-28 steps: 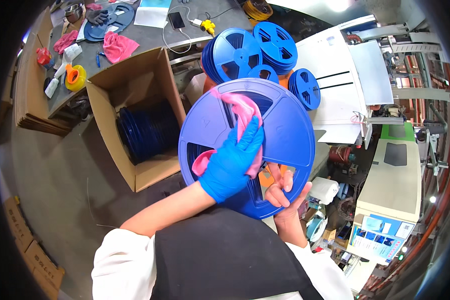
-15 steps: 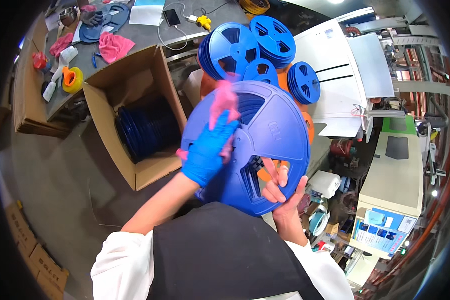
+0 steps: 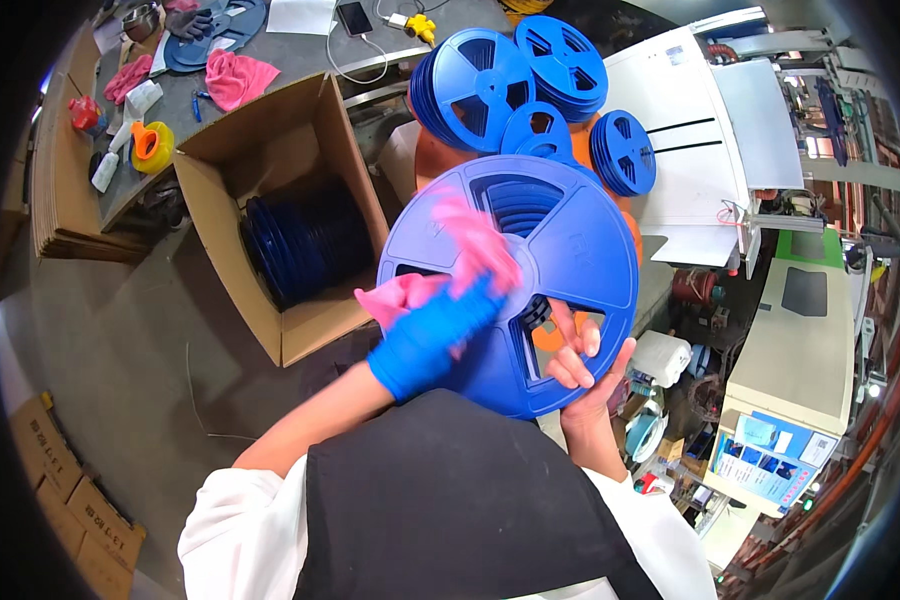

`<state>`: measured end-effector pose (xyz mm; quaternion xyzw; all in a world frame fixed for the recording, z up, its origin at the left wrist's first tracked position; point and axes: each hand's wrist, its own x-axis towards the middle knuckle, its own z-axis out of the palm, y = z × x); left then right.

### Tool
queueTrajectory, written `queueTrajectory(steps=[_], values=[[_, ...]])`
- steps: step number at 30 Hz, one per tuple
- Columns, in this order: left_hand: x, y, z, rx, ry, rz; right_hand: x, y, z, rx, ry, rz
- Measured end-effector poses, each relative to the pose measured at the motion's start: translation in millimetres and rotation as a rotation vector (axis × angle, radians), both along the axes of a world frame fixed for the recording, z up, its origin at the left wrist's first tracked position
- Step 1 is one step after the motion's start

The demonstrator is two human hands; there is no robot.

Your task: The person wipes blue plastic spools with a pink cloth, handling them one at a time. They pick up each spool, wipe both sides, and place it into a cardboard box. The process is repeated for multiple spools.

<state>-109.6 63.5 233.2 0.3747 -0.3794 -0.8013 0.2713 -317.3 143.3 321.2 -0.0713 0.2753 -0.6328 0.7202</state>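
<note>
In front of my chest is a large blue plastic reel (image 3: 585, 255), its spoked face tilted up, with more reel edges showing through its openings. My right hand (image 3: 582, 365) is bare and grips it at the lower right, fingers hooked through an opening and thumb outside the rim. Over the reel's face, left of the hub, my left hand (image 3: 435, 335) in a blue glove presses a pink cloth (image 3: 475, 240). Motion smears the glove and part of the cloth. A loose end of the cloth sticks out past the glove on the left.
To the left stands an open cardboard box (image 3: 215, 255) with several dark blue reels (image 3: 310, 245) inside. Stacks of blue reels (image 3: 480, 85) rest beyond mine on an orange surface. A grey workbench (image 3: 300, 55) at the back carries another pink cloth (image 3: 238, 80), a phone (image 3: 353, 18) and a yellow bottle (image 3: 152, 147).
My left hand has swept the cloth rightward and down toward the hub. The reel has turned slightly within my right hand's grip, and the whole view has shifted a little.
</note>
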Motion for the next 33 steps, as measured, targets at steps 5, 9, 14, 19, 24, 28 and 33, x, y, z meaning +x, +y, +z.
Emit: queueTrajectory(steps=[5,9,14,19,24,28,33], values=[[11,7,5,0.094,0.036,-0.146,1,2,-2,0.054,0.001,-0.025],[12,7,-10,-0.885,-0.199,-0.122,-5,5,-6,0.045,-0.016,-0.047],[-19,-30,51,-1.351,-0.366,-0.085,4,-11,4,-0.021,0.031,0.116],[-34,-89,59,-1.321,-0.33,0.06,17,-21,16,-0.018,0.083,0.234],[-1,-55,26,-1.346,-0.281,0.123,8,-13,17,0.004,0.099,0.22],[-7,-67,39,-1.355,-0.305,0.104,12,-23,19,-0.008,0.161,0.271],[-23,-81,50,-1.266,-0.249,0.086,16,-22,23,0.063,0.183,0.272]])
